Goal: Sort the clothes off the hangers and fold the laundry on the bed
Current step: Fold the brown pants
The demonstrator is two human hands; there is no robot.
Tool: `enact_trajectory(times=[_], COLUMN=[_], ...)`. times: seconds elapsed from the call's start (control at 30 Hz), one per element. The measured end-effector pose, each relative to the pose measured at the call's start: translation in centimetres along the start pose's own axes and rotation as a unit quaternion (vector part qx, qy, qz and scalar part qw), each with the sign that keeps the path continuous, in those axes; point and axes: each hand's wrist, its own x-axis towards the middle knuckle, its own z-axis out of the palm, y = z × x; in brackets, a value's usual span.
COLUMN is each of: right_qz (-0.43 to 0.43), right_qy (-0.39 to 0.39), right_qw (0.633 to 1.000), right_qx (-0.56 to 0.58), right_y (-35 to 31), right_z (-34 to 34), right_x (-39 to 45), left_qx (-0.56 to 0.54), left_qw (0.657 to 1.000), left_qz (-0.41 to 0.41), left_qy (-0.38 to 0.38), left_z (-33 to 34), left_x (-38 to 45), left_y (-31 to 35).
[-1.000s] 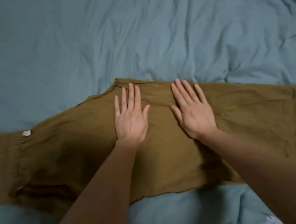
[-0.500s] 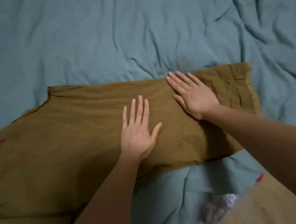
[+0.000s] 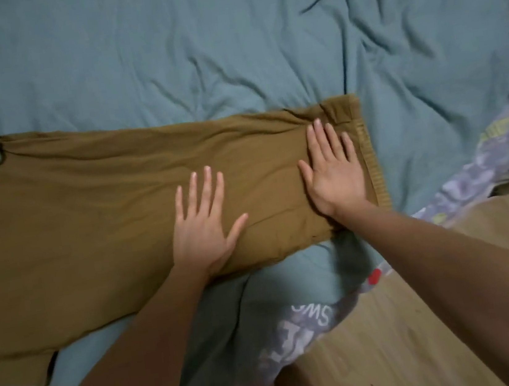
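A mustard-brown pair of cotton trousers (image 3: 95, 220) is laid flat across the wrinkled teal bed sheet (image 3: 195, 45), its leg reaching to the right. The left hand (image 3: 203, 228) is pressed palm-down on the middle of the leg, fingers straight and spread, nothing grasped. The right hand (image 3: 334, 172) is laid flat just beside the ribbed hem (image 3: 371, 158), likewise holding nothing. Both palms are judged to be placed so that creases are smoothed out before a fold is made. A patterned lilac blanket (image 3: 303, 329) is draped over the bed's edge above the pale wooden floor (image 3: 381, 354)
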Motion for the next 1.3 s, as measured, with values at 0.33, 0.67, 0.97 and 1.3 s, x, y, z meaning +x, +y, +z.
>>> enact_trajectory(times=[0.33,0.67,0.97,1.3], right_qz=[0.053,-0.368,-0.322,-0.288], right_qy=[-0.020,-0.064,-0.011,0.006], right_qw=[0.998,0.917,0.941,0.951], right_qx=[0.022,0.137,0.103,0.109], right_y=[-2.7,-31.4,-45.1,-46.5], right_z=[-1.9,-4.8,-3.4,-0.4], right_x=[2.5,-0.2,6.2,12.1], left_qx=[0.033,0.047,-0.131,0.009], left_qw=[0.991,0.941,0.897,0.951], left_qz=[-0.132,-0.335,-0.382,-0.258], left_qy=[-0.007,0.005,0.178,0.170], left_z=[-1.9,-7.2,-5.3,-2.6], left_x=[1.2,-8.1,-8.4,-8.7], left_y=[-6.9,-23.9,-34.2,-39.4])
